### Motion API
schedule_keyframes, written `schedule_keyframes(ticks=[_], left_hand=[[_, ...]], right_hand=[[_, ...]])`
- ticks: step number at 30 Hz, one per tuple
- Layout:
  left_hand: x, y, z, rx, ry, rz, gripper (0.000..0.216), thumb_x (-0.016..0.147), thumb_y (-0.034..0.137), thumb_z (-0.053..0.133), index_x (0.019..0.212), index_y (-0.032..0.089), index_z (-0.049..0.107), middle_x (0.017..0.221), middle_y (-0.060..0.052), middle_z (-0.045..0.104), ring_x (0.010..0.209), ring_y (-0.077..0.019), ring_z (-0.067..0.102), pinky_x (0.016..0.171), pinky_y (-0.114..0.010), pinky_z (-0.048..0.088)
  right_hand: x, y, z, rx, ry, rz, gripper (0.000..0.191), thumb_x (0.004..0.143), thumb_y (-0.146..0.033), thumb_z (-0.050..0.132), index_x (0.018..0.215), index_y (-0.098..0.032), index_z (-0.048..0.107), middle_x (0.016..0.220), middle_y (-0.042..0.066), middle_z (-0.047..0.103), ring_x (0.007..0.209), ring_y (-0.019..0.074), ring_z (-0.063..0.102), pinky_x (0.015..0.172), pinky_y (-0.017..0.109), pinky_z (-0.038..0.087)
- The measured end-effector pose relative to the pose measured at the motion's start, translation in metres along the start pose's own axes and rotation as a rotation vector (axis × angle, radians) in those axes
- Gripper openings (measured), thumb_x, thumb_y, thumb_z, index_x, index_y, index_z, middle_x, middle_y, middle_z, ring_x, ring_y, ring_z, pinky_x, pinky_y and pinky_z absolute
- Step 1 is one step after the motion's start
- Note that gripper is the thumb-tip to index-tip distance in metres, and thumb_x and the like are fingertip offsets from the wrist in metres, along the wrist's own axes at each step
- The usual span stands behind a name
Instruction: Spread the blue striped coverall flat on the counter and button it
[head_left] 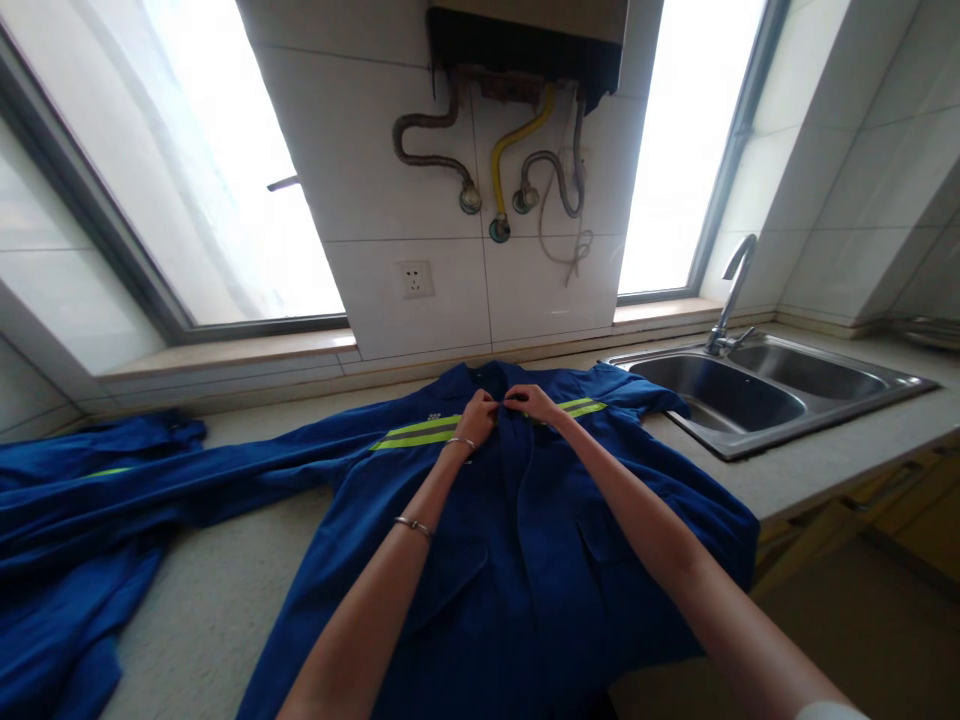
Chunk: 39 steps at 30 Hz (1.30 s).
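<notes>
A blue work jacket (480,560) with yellow-green reflective stripes lies spread face up on the counter, its collar toward the wall. At its front placket, around chest height, both of my hands meet. My left hand (478,415) pinches the placket edge from the left, with bracelets on that wrist and forearm. Close beside it, my right hand (531,402) has its fingers closed on the same edge from the right. Whatever small fastening lies between the fingertips is too small to make out. One sleeve stretches left across the counter; the hem hangs over the front edge.
Another blue garment (67,560) lies heaped on the counter (217,610) at the left. A double steel sink (727,440) with a tap (739,285) is set in at the right. Hoses run below a water heater (525,50) on the tiled wall, near a socket (415,279).
</notes>
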<state>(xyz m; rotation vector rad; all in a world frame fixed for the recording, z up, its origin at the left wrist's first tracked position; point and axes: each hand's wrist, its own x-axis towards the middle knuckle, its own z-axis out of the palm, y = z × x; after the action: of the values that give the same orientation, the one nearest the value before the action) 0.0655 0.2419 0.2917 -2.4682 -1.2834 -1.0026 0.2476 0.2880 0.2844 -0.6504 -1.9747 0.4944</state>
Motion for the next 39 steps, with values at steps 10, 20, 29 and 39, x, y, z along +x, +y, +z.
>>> schedule_keyframes(ticks=[10, 20, 29, 39], left_hand=[[-0.008, -0.007, 0.010, -0.315, 0.041, -0.196, 0.027, 0.078, 0.014, 0.049, 0.087, 0.015, 0.075, 0.076, -0.005, 0.068, 0.069, -0.0169, 0.059, 0.064, -0.024, 0.044], [-0.007, -0.014, 0.021, -0.255, -0.156, -0.307, 0.032, 0.076, 0.011, 0.046, 0.094, 0.012, 0.073, 0.074, -0.004, 0.070, 0.068, -0.0166, 0.063, 0.057, -0.021, 0.046], [-0.003, -0.015, 0.010, 0.031, -0.290, -0.143, 0.023, 0.075, 0.013, 0.050, 0.074, 0.015, 0.073, 0.079, -0.007, 0.070, 0.080, -0.0176, 0.061, 0.075, -0.023, 0.042], [-0.007, -0.015, 0.013, 0.133, -0.240, -0.023, 0.021, 0.077, 0.009, 0.051, 0.074, 0.011, 0.071, 0.081, -0.009, 0.065, 0.078, -0.0166, 0.059, 0.074, -0.024, 0.041]], right_hand=[[-0.006, -0.001, 0.007, -0.064, -0.028, -0.047, 0.029, 0.078, -0.038, 0.061, 0.087, -0.013, 0.070, 0.081, 0.004, 0.068, 0.076, 0.0165, 0.059, 0.071, 0.025, 0.044], [-0.011, 0.010, 0.018, -0.226, -0.073, -0.060, 0.020, 0.079, -0.031, 0.065, 0.088, -0.015, 0.072, 0.086, 0.004, 0.070, 0.080, 0.0163, 0.062, 0.075, 0.023, 0.043], [-0.012, 0.021, 0.016, -0.293, -0.152, -0.044, 0.018, 0.079, -0.026, 0.065, 0.092, -0.016, 0.072, 0.092, 0.004, 0.071, 0.087, 0.0174, 0.064, 0.080, 0.023, 0.045], [-0.014, 0.018, 0.017, -0.276, -0.129, -0.070, 0.017, 0.078, -0.025, 0.066, 0.090, -0.016, 0.073, 0.089, 0.004, 0.071, 0.084, 0.0169, 0.064, 0.078, 0.023, 0.045]])
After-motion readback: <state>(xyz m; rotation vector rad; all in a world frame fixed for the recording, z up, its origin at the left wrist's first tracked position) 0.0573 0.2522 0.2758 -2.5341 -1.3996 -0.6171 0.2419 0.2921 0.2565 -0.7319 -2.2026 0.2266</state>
